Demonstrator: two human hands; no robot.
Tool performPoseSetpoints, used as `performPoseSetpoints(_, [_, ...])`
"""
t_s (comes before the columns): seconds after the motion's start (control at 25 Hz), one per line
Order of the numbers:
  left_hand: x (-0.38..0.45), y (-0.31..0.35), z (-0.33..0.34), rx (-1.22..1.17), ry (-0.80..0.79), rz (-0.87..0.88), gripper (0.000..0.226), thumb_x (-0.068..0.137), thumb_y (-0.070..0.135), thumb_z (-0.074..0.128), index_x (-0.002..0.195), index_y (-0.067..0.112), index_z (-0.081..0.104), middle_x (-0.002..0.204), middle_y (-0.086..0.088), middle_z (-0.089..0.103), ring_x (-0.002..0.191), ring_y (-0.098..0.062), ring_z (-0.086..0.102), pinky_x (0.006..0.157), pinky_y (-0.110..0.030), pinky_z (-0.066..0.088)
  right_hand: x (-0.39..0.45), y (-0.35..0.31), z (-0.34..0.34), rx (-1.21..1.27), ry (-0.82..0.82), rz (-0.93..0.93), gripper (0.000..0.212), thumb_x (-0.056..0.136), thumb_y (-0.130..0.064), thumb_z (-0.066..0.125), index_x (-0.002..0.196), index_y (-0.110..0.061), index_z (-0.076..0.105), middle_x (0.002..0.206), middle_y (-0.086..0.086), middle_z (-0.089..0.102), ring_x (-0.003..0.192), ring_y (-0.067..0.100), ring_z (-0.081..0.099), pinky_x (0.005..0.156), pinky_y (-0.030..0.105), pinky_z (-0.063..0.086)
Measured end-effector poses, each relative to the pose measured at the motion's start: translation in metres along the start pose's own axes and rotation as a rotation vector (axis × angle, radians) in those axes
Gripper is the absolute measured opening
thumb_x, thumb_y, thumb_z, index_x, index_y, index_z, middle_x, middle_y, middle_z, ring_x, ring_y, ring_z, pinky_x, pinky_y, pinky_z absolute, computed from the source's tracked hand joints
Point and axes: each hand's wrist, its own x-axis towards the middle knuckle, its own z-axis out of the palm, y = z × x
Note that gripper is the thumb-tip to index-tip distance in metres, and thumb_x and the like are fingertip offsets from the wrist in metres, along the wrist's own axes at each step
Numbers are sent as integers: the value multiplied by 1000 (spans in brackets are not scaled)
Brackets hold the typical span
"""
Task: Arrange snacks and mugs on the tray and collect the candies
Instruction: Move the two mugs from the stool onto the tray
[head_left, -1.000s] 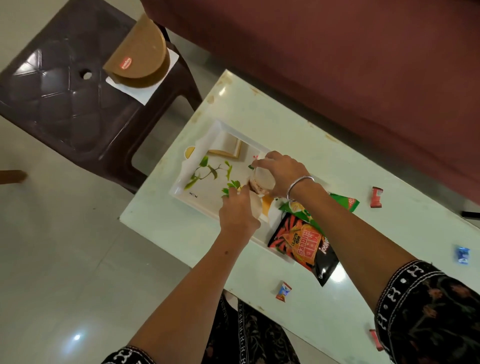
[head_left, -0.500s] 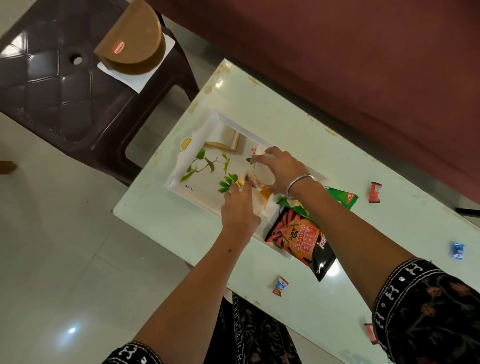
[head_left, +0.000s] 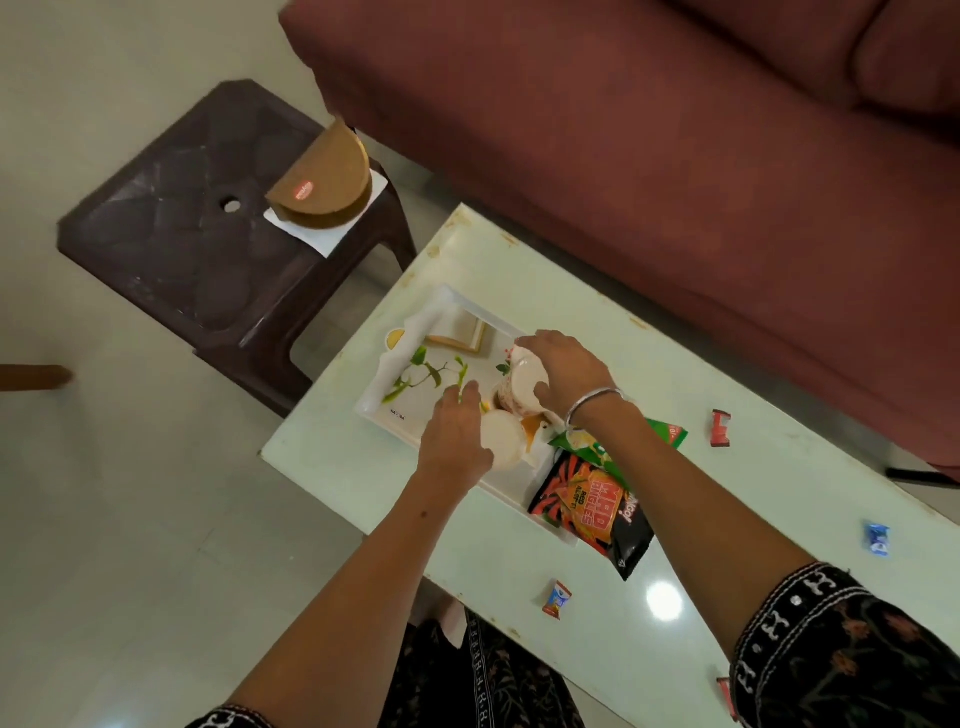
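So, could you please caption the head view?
Both hands, left and right, set mugs on the tray.

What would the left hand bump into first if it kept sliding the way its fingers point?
Probably nothing solid soon: the left hand, holding a mug, points across the tray floor with its leaf print. The tray's far rim looks like the first obstacle, though depth is unclear.
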Motion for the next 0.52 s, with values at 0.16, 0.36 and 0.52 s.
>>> performPoseSetpoints(0.16, [-18, -4, -50, -43, 125, 16, 72, 73, 12, 70, 134, 8, 33, 132, -13, 44, 119, -29, 48, 95, -37, 45, -18, -38, -34, 119, 141, -41, 54, 83, -8, 54, 134, -22, 44, 140, 3, 46, 127, 24, 44, 102, 37, 41])
performPoseSetpoints(0.36, [-40, -12, -103, -95, 266, 16, 69, 76, 16, 69, 134, 10, 33, 130, -12, 47, 116, -28, 50, 94, -37, 44, -30, -93, -60, 282, 294, -111, 45, 84, -12, 57, 128, -17, 52, 133, 5, 54, 121, 25, 50, 102, 34, 39])
performPoseSetpoints(0.52, [-47, -25, -140, -98, 352, -9, 71, 77, 20, 69, 136, 9, 30, 134, -13, 46, 122, -30, 48, 97, -38, 42, -22, -129, -74, 360, 331, -133, 41, 85, -17, 57, 127, -16, 53, 130, 6, 56, 119, 25, 52, 101, 33, 38])
